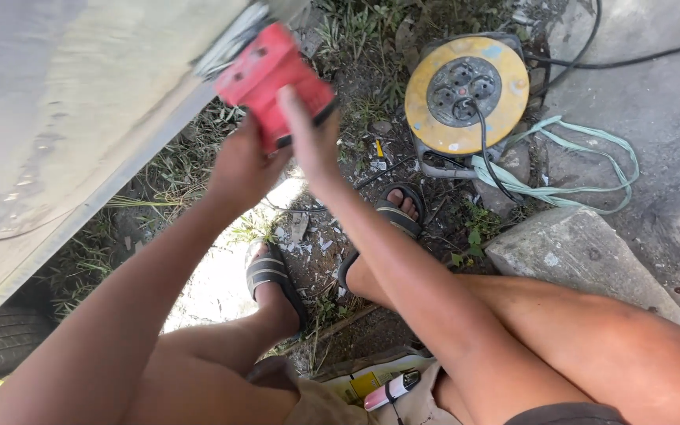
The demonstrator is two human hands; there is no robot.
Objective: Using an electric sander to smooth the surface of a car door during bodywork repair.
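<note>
Rough ground of dirt, weeds and debris is filling the middle of the head view, with grey concrete pavement point(655, 110) lying along the right side and a broken concrete slab point(584, 256) sitting beside the person's knee. A pale, dusty car body panel point(64, 118) is taking up the upper left, and part of a black tyre point(1, 338) is showing beneath it at the lower left edge.

The person is squatting, both feet in dark sandals point(273, 275) planted on the dirt. The left hand point(239, 169) is gripping the lower end of a red power sander point(273, 75) from below, its fingers wrapping the body and pressed together. The right hand point(308, 142) is lying against the sander's right side with fingers pressed together and pointing upward, flat on the red housing. The sander is sitting at the top centre, tilted, its pad end meeting the lower edge of the car panel; motion blur is hiding just how the pad is touching.

To the right, well apart from the hands, a yellow cable reel point(466, 93) with a black socket face is lying on the ground, a black cord point(485, 149) plugged into it. A pale green strap point(584, 169) is looping over the pavement beside the reel. Near the bottom edge, a small white and pink object point(391, 391) is resting by the person's shorts.
</note>
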